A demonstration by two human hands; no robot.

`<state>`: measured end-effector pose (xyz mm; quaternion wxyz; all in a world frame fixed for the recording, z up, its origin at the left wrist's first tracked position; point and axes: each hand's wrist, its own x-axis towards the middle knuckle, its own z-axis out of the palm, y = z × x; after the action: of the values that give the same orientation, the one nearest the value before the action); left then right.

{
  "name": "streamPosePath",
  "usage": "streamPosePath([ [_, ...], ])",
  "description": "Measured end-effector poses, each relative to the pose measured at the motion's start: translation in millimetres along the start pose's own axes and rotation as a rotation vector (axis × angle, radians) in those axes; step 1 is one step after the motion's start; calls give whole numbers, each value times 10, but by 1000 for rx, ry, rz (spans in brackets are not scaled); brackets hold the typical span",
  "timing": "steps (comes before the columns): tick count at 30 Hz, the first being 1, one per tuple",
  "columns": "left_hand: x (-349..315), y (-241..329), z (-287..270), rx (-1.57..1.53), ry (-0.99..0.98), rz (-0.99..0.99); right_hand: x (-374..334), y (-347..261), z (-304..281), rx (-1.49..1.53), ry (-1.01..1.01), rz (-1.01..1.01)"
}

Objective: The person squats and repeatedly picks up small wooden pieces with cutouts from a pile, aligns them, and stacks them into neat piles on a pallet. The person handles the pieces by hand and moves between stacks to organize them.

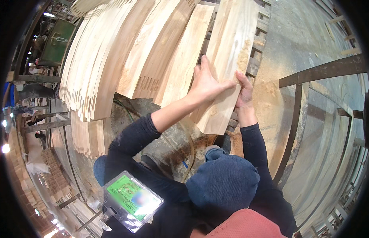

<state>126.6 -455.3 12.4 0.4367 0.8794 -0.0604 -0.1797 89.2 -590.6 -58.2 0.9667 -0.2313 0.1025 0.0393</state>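
Note:
A long pale wooden board (222,113) lies lengthwise in front of me, with sawdust along its right side. My left hand (206,82) grips it from the left, thumb laid across the top and fingers along the side. From the right, my right hand (244,92) holds the opposite edge, its thumb on top and the other fingers partly hidden beneath. Just left of it lies another plain board (188,55). Farther left, several boards (151,59) with slots cut in their ends stand side by side.
Slats of a wooden pallet (254,61) show under the boards. A dark metal frame (297,127) stands to the right, and sawdust covers the concrete floor (267,103). A hose (191,152) lies near my feet. A badge (133,200) hangs at my chest.

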Motion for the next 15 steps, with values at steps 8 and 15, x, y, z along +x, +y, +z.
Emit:
streamPosePath([
  [8, -36, 559, 177, 298, 197, 227, 80, -473, -103, -133, 98, -178],
  [15, 6, -227, 770, 632, 237, 216, -2, -620, -377, -990, 701, -298],
])
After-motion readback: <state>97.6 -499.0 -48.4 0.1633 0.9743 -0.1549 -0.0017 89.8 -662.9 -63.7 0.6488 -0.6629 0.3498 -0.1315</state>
